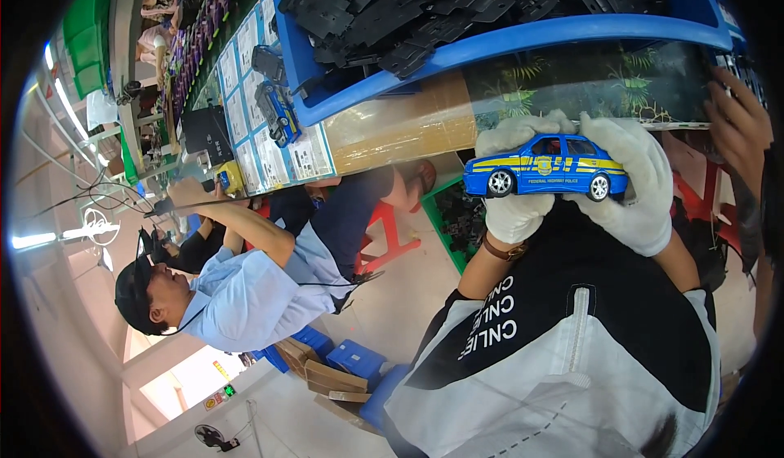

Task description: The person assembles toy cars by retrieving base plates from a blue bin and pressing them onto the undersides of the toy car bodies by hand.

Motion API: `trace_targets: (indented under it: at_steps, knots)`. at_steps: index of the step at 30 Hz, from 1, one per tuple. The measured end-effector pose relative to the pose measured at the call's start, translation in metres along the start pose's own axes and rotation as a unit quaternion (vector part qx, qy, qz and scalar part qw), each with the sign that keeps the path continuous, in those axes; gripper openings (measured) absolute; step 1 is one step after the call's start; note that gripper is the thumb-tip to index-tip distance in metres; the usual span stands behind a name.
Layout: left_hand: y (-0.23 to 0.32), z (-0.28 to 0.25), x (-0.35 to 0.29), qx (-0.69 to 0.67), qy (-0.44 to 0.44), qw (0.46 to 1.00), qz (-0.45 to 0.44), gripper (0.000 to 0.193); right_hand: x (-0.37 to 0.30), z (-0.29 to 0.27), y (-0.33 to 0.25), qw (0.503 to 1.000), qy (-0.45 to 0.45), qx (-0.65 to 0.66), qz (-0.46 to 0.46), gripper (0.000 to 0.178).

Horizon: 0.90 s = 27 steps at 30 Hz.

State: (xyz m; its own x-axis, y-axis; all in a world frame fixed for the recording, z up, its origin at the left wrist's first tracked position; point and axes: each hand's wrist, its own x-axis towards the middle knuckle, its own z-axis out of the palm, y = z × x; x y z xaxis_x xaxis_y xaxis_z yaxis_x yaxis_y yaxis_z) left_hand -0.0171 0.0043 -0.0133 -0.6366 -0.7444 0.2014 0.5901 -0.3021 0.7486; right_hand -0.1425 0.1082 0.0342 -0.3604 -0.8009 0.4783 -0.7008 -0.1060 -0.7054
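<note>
A blue toy car (555,164) with a yellow stripe and silver wheels is held upright in front of my chest, its side turned toward me. My left hand (516,213), in a white glove, is closed around the left end, with fingers behind and below the car. My right hand (647,201), also gloved in white, grips the right end. Parts of the fingers of both hands are hidden behind the car.
A blue bin (506,47) full of black plastic parts (408,8) stands on the table beyond my hands. Another blue toy car (278,115) lies on printed sheets (306,157). At left a co-worker (253,270) handles a yellow toy car (231,178). Another person's hand (739,115) is at right.
</note>
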Motion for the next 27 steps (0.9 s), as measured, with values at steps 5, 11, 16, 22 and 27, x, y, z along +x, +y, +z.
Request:
trace_targets:
  at_steps: [5, 11, 16, 22, 27]
  knots:
    - [-0.001, 0.004, 0.002, -0.02, 0.038, 0.997, -0.068, 0.068, -0.003, -0.003, 0.005, 1.0, 0.001, -0.022, -0.004, 0.062]
    - [-0.007, -0.021, 0.002, -0.032, -0.061, 0.997, -0.035, 0.071, -0.001, -0.007, 0.009, 0.997, -0.027, -0.048, -0.055, 0.062]
    - [-0.006, -0.017, 0.004, -0.033, -0.057, 0.997, -0.034, 0.069, -0.008, -0.002, 0.007, 0.998, -0.003, -0.045, -0.048, 0.06]
    - [0.007, 0.003, 0.003, -0.155, 0.022, 0.983, -0.092, 0.05, -0.016, 0.012, 0.01, 0.996, -0.011, 0.081, 0.048, 0.061]
    - [0.008, 0.007, 0.003, -0.133, 0.093, 0.981, -0.104, 0.042, -0.013, 0.016, 0.001, 0.99, -0.029, 0.108, 0.085, 0.072]
